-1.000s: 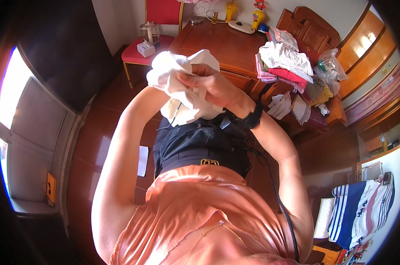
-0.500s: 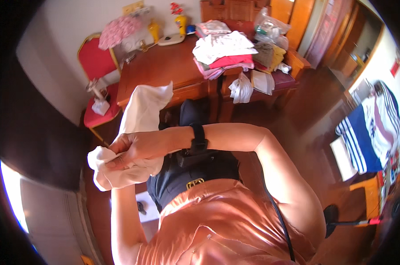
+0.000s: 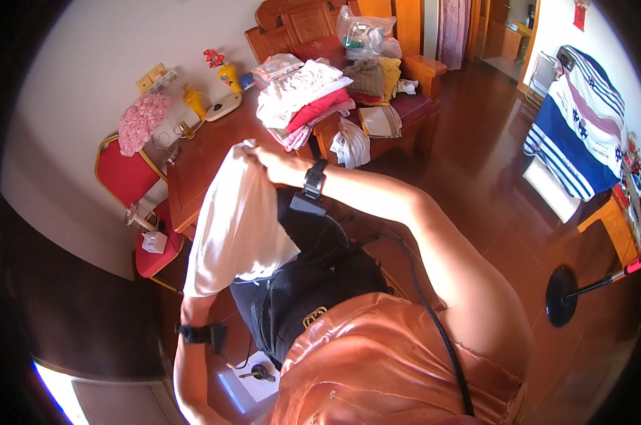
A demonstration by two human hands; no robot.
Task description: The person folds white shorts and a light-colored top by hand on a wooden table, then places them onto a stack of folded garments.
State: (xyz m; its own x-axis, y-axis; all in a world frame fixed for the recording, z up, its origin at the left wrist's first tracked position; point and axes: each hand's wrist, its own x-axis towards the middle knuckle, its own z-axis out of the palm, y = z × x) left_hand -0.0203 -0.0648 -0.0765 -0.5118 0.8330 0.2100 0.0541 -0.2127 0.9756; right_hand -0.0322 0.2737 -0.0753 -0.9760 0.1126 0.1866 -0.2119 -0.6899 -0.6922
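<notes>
Your right hand (image 3: 281,168) is pinching the top of the white cloth (image 3: 228,219), which hangs in front of your dark trousers (image 3: 310,289). Can't tell what your left hand's doing, it's covered by the cloth just past the wristband (image 3: 194,333). Only a small bit looks pinched, so I'd guess a loose grip lets it slide off. It could also snag on that wristband, or on the black cable (image 3: 449,347) by your right arm. The wooden table (image 3: 206,152) crowds you ahead, with a red chair (image 3: 126,173) left and folded clothes (image 3: 299,92) at its right end.
</notes>
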